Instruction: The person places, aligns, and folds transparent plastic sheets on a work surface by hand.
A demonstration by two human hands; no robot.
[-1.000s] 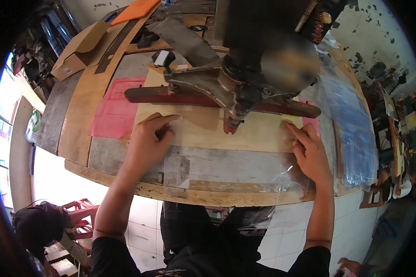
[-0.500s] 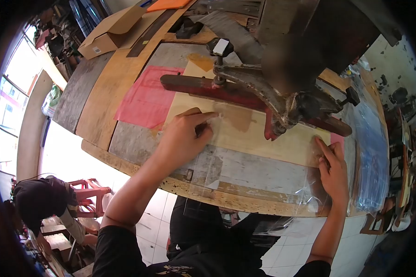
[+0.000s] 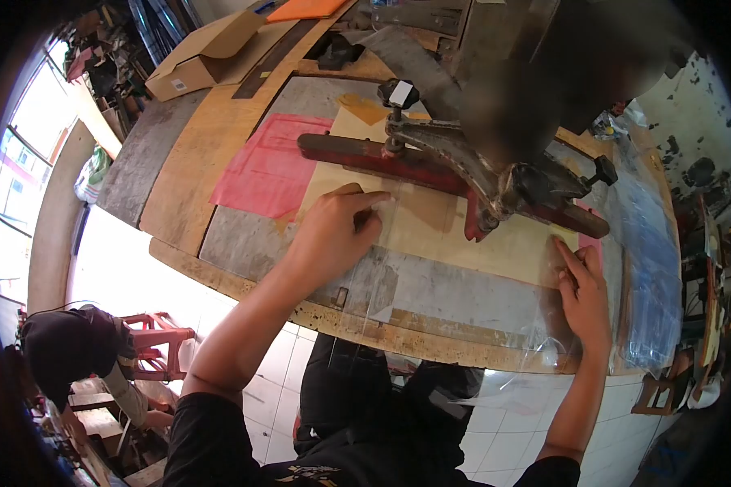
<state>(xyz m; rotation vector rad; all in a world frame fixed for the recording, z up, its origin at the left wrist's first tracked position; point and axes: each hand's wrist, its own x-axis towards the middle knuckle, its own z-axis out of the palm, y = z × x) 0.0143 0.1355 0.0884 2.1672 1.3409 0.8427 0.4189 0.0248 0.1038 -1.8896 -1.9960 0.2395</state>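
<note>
We have a clear film (image 3: 536, 349) spread between the fingers of our left hand (image 3: 333, 235) and right hand (image 3: 581, 292), its upper part over a cream sheet (image 3: 439, 235) and its lower part drooping past the table edge toward our lap. Our left thumb and index stand narrow, their tips at the film's upper-left corner; we cannot tell whether they pinch it. Our right index stretches forward at the film's other side, the thumb a little apart below it, and we cannot tell whether these grip or merely rest. Just beyond both sets of fingertips, a red press bar (image 3: 430, 172) crosses above the cream sheet. A pink sheet (image 3: 264, 170) lies to the left of our left fingers, and a pile of clear plastic (image 3: 651, 300) to the right of our right fingers.
</note>
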